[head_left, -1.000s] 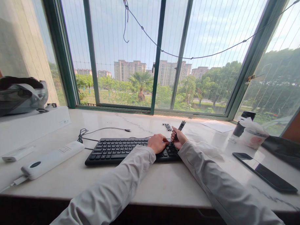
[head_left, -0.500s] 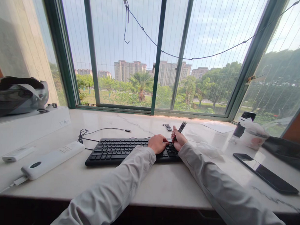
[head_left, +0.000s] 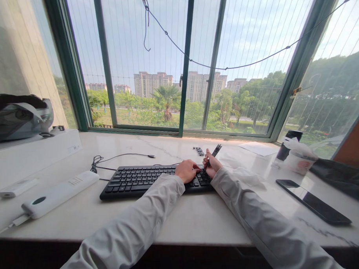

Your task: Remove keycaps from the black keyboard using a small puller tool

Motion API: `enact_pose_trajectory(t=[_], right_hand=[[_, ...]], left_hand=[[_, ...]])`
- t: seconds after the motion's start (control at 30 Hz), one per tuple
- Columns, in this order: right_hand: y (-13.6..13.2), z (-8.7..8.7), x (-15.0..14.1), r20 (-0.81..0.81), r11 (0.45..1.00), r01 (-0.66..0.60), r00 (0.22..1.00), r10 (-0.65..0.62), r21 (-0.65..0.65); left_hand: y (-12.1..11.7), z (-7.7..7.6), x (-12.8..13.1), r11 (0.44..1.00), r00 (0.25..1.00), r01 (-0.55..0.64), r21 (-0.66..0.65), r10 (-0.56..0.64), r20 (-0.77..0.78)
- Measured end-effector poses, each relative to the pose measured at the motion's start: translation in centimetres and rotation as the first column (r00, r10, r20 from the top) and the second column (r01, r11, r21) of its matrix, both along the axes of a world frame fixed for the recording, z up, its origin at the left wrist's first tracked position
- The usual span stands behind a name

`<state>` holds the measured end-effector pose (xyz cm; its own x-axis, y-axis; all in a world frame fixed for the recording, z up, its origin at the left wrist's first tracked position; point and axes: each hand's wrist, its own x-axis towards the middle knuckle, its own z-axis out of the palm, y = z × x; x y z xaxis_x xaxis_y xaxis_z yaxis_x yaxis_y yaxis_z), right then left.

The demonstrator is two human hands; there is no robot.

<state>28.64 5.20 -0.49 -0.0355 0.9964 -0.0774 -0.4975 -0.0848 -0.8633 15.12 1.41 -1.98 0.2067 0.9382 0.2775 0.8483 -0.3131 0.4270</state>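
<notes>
A black keyboard (head_left: 134, 181) lies on the pale stone-look tabletop in front of me. My left hand (head_left: 186, 171) rests over its right part, fingers bent and close together at the keys; what they pinch, if anything, is hidden. Right beside it, my right hand (head_left: 211, 164) is closed around a slim dark stick-like tool (head_left: 217, 149) that points up and to the right. The tool's lower end is lost among the fingers and keys at the number pad. Just behind the hands, several small black keycaps (head_left: 199, 151) lie loose on the table.
A black cable (head_left: 121, 155) curls behind the keyboard. To the left are a white power bank (head_left: 60, 193), a small white box-like device (head_left: 18, 188) and a helmet-like object (head_left: 20, 116). A phone (head_left: 313, 200), clear plastic (head_left: 247, 177) and a bagged cup (head_left: 301, 157) sit rightward.
The whole view has shifted slightly, with things appearing a little further left. Both hands keep nearly the same place at the keyboard, and the right still holds the dark tool.
</notes>
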Motion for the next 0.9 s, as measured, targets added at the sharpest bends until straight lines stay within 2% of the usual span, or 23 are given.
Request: enact_pose_trajectory(t=[0.2,0.4,0.5,0.7,0.77,0.9], right_hand=[[-0.8,0.9,0.3,0.033,0.992,-0.121,0.992,0.122,-0.025],[-0.7,1.1,1.0,0.017,0.979,-0.163,0.986,0.167,-0.126],[-0.6,1.0,0.9,0.000,0.978,-0.137,0.990,0.138,-0.155],[-0.8,0.4,0.0,-0.053,0.999,-0.015,0.999,0.013,-0.036],[-0.8,0.3,-0.1,-0.058,0.999,-0.031,0.998,0.031,0.012],[-0.6,-0.2,-0.2,-0.027,0.989,-0.141,0.989,0.143,0.051]], left_hand=[[-0.1,0.2,0.0,1.000,1.000,-0.008,-0.028,0.007,-0.012],[-0.4,0.4,0.0,1.000,0.999,-0.012,-0.004,0.012,-0.032],[-0.5,0.4,0.1,1.000,0.999,-0.008,-0.006,0.008,-0.038],[-0.3,0.3,0.1,1.000,1.000,-0.011,-0.008,0.010,-0.021],[-0.2,0.3,0.1,1.000,1.000,-0.008,-0.008,0.008,-0.013],[-0.2,0.3,0.0,1.000,1.000,-0.017,-0.008,0.017,-0.004]])
